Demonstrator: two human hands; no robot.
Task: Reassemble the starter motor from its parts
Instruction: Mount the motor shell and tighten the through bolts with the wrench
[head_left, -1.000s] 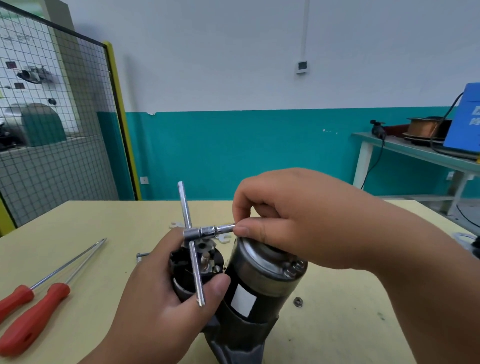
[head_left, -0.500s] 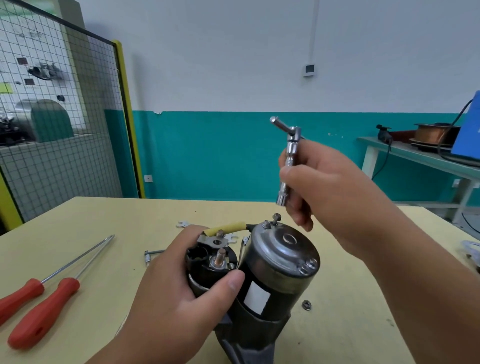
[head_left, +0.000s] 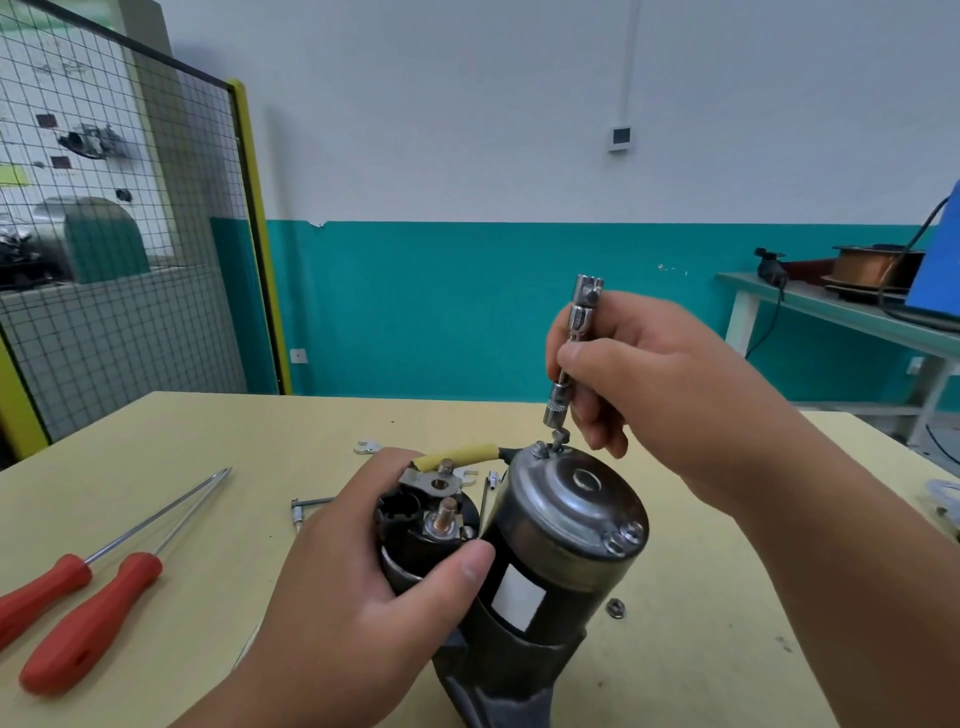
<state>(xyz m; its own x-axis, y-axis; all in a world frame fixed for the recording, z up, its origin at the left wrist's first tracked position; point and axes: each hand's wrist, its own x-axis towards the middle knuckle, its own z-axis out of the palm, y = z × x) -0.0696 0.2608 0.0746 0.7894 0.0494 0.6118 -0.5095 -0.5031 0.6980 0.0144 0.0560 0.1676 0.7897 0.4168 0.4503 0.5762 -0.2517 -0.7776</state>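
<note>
The starter motor (head_left: 561, 525) stands upright on the yellow table (head_left: 218, 431), its silver end cap facing up. My left hand (head_left: 363, 582) grips the black solenoid (head_left: 415, 525) on its left side, thumb across the front. My right hand (head_left: 649, 384) holds a chrome T-handle socket wrench (head_left: 574, 353) upright, and its socket tip sits just above a through-bolt (head_left: 557, 439) at the far rim of the end cap. A yellow-sleeved lead (head_left: 462, 454) runs from the solenoid terminal to the motor body.
Two red-handled screwdrivers (head_left: 88, 597) lie at the left of the table. A loose nut (head_left: 615, 607) lies right of the motor, with small metal parts (head_left: 306, 506) and a washer plate (head_left: 368, 447) behind it. A wire-mesh cage (head_left: 104, 234) stands left; a side bench (head_left: 841, 312) is right.
My right hand lifted the socket wrench off the solenoid side, turned it upright and brought its tip down over the bolt on the end cap. The left hand kept its grip.
</note>
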